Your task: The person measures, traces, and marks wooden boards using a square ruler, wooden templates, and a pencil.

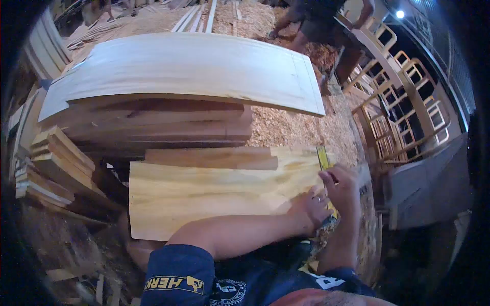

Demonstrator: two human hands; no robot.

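Step in hand, by appearance: a yellow tape measure [322,157] laid across the right end of a pale board [204,199]. For good work: blade flat, without twist or bow; line of the tape parallel to the board's end; far tip seated at the upper long edge before you trust a figure; eye directly above the reading, since a slanted view shifts it; fingers clear of the graduations you need; light pressure only, so the blade does not creep. Location of the tape: right of centre in the frame, running from the board's upper right corner down towards you, its lower part largely covered by your hands. Left hand [311,206]: at the lower stretch of the tape, over the board, fingers partly bent, one ringed; whether they grip or merely press, you cannot tell from here. Right hand [343,184]: just beyond it, farther right and up, fingers curled in, tips at the tape's visible stretch; anything small pinched there cannot be made out. Adjacent: a darker strip of wood [214,158] along the board's upper edge; wood shavings [280,130] above, near frame centre.
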